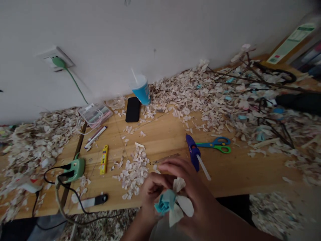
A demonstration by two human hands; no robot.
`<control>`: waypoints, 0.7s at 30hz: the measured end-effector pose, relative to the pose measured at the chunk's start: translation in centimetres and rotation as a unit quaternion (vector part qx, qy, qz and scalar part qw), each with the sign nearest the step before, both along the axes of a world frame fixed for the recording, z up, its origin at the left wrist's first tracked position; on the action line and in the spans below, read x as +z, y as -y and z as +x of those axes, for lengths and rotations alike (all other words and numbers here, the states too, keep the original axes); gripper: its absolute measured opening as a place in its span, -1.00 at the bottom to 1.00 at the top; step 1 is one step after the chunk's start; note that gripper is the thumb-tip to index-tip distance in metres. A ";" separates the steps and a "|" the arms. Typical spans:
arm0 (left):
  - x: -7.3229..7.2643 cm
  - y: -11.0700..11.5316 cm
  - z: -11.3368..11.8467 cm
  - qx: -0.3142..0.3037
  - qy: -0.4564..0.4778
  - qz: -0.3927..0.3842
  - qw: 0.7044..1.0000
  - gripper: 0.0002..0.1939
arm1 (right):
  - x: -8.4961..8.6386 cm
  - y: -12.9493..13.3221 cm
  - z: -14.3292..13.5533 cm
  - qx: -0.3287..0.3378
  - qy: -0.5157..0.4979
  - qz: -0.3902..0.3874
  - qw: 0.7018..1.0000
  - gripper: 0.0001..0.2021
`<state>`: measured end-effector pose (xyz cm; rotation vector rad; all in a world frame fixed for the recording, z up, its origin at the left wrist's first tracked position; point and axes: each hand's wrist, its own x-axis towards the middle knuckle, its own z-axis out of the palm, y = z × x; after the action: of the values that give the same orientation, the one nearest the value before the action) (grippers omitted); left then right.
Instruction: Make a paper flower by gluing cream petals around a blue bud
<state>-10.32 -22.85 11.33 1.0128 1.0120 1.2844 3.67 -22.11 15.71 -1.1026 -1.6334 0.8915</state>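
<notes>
At the near edge of the wooden surface (160, 132), a paper-looking flower (164, 203) is being held up between two bare hands, just about over the rim. It's got a bunched blue middle with pale petals sticking out to the right. One side is gripped by the left hand (150, 192), fingers curled in, and the other is wrapped by the right hand (198, 190), so both are closed on it; exactly where the fingertips land can't be told, since they're partly hidden.

Just past the right hand, a purple glue gun (192, 150) has been left lying with a white stick (203, 167) poking out of its back, next to blue-and-green scissors (215, 144). Near the left hand, a little heap of pale petals (135, 172) is spread out. Further left, a yellow box (104, 160), a couple of pens (95, 137) and a green power strip (77, 169) with black plugs in it can be seen.

Toward the wall, a black phone (132, 109) is parked beside a blue cup (143, 93) with a straw. Honestly, the whole back right is buried in petals (180, 90), with thin branches (250, 78) laid across them.
</notes>
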 end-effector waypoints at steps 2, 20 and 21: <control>-0.7 0.1 0.0 -0.002 0.007 0.027 1.000 -0.76 | 0.1 -0.1 0.0 0.012 -0.002 -0.010 1.000 -0.42; -0.1 -1.4 -0.2 -0.022 -0.059 0.109 0.992 -0.91 | 0.4 -1.1 0.4 0.046 -0.035 -0.089 0.994 -0.36; -0.1 -1.5 -0.3 -0.021 -0.032 0.093 0.995 -0.89 | 0.4 -1.0 0.5 0.039 -0.022 -0.085 0.995 -0.32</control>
<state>-10.61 -21.32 11.27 1.2190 0.9270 1.3366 4.18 -21.09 16.12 -1.1329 -1.5957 1.1157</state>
